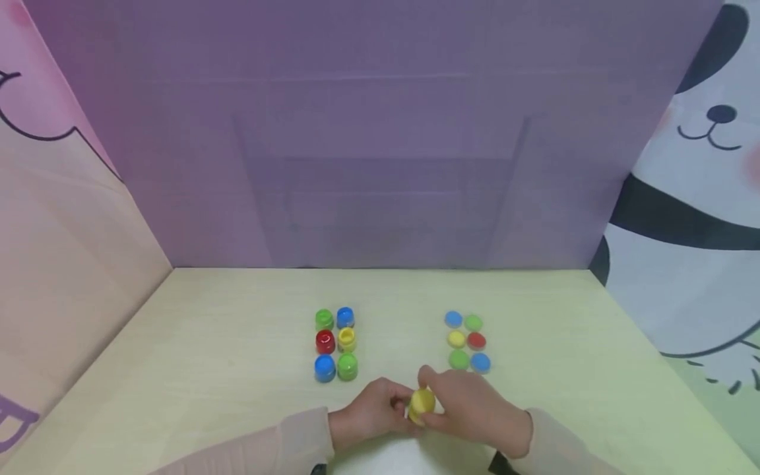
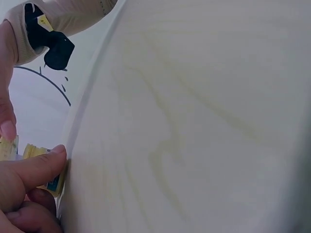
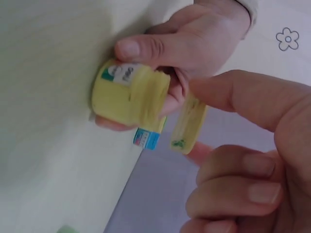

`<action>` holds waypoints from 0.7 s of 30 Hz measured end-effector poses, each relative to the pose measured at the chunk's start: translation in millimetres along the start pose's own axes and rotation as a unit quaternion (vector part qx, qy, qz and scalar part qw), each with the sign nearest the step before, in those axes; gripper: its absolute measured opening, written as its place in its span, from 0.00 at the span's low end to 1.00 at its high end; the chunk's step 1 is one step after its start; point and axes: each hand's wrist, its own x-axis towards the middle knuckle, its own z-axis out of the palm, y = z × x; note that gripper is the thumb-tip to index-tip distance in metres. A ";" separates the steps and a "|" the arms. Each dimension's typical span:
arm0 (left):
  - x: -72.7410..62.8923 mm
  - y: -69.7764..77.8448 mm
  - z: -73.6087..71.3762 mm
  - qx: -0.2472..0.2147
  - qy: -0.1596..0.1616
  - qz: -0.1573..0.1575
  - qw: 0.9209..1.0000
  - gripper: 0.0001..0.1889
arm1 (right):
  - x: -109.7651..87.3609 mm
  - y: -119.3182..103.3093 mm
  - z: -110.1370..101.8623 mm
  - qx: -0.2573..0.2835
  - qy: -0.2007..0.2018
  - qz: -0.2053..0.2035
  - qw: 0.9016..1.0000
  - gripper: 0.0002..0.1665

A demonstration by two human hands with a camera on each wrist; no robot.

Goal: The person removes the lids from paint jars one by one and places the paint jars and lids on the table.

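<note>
In the right wrist view, my left hand (image 3: 194, 41) grips a small yellow jar (image 3: 114, 99) with a white and green label, its threaded mouth uncovered. Thumb and fingertips of my right hand (image 3: 238, 179) pinch a yellow lid (image 3: 189, 124) by its edge, held just off the mouth with a narrow gap between. Green specks show on the lid's rim. From the head view, the left hand (image 1: 374, 412) and right hand (image 1: 475, 406) meet low at the table's near side, and the lid (image 1: 423, 400) hides most of the jar. The left wrist view catches only part of the jar (image 2: 57, 183).
Several small jars stand in two columns left of centre, among them a red jar (image 1: 325, 342) and a blue jar (image 1: 324, 368). To the right lie several flat lids, including a red lid (image 1: 476, 340). A purple panel (image 1: 380, 132) rises behind the pale table (image 1: 237, 330).
</note>
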 end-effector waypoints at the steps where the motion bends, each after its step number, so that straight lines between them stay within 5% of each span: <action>1: 0.1 0.5 0.1 0.000 0.000 0.001 1.000 0.13 | -1.1 1.2 -1.0 0.000 0.001 0.002 1.000 0.17; 11: -5.4 -3.1 -7.9 -0.046 -0.018 -0.047 0.998 0.17 | -17.1 16.6 -5.7 -0.004 -0.019 0.021 1.000 0.19; 21: -30.0 -9.2 -40.4 -0.043 -0.022 -0.064 0.997 0.19 | -24.3 22.1 -2.0 -0.010 -0.063 0.094 0.994 0.19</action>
